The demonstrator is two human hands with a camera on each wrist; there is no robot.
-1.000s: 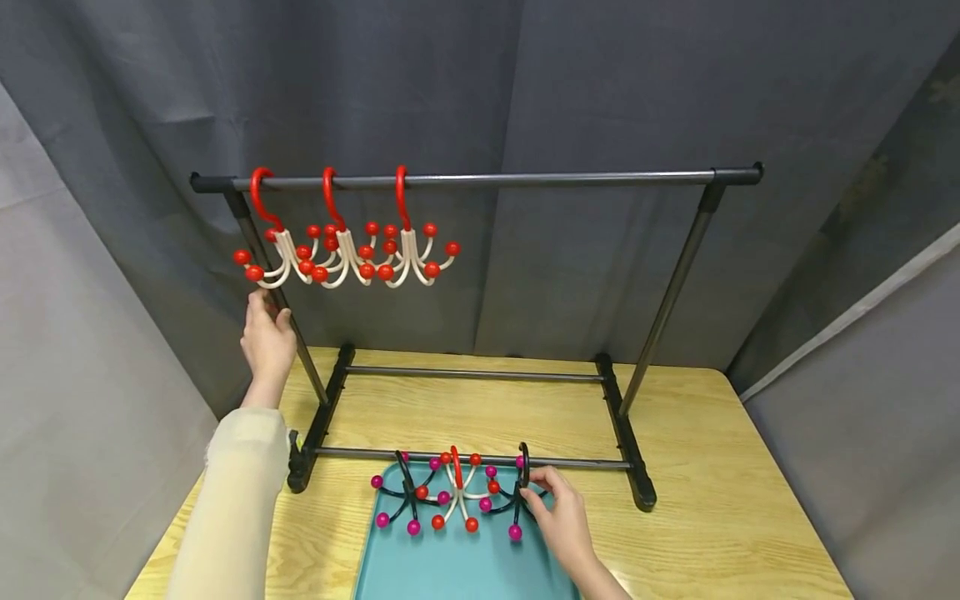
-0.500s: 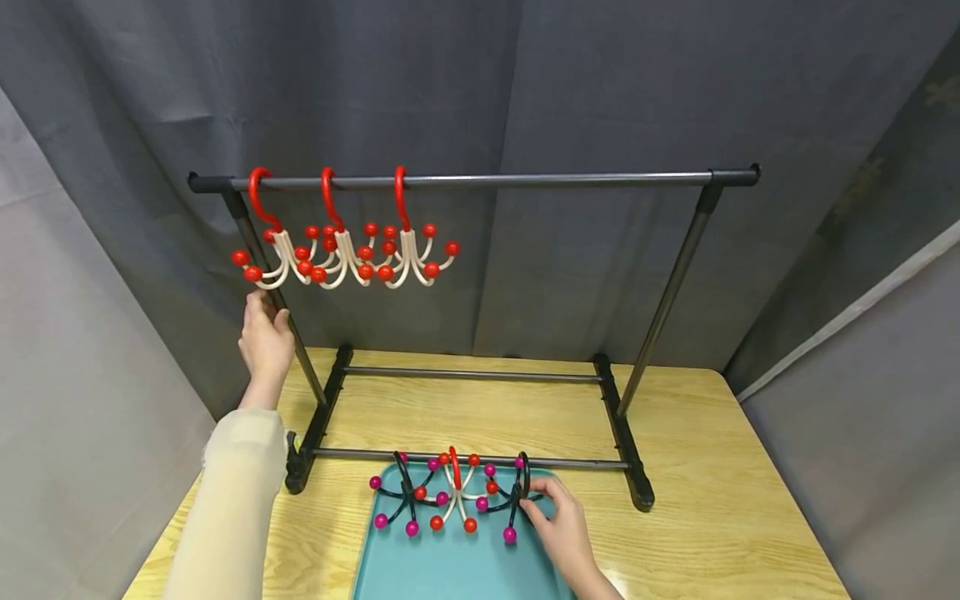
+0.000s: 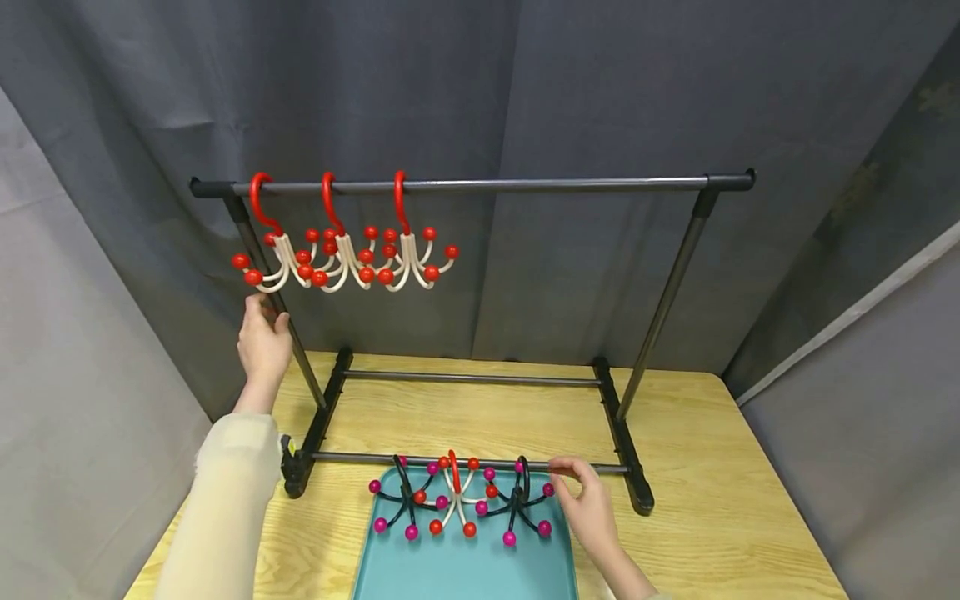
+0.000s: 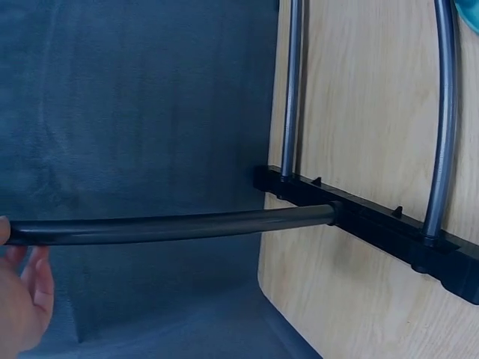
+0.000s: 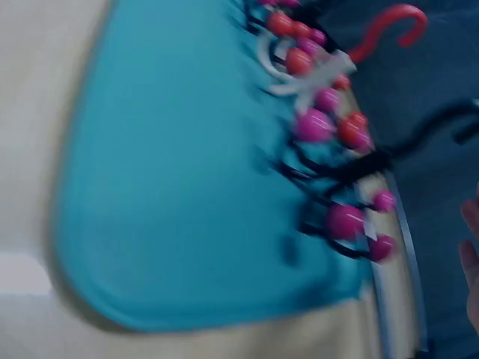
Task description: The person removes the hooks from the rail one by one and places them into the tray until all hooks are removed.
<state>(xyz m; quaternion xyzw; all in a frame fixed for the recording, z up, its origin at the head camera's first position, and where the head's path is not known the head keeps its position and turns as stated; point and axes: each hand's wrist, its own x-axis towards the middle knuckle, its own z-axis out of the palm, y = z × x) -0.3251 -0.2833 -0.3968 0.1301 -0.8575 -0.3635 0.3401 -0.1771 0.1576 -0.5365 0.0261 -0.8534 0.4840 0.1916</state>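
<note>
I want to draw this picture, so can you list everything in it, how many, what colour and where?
rack: one, black and grey, standing on the table.
hanging hooks: three, white with red balls, on the rack's top bar, left end.
tray hooks: three, two black with pink balls, one white with red balls, on the tray.
tray: one, teal, front of the table.
table: one, light wood.
curtains: grey, behind and beside.
left hand: grips the rack's left post.
right hand: beside the rightmost black hook, fingers curled; contact unclear.
</note>
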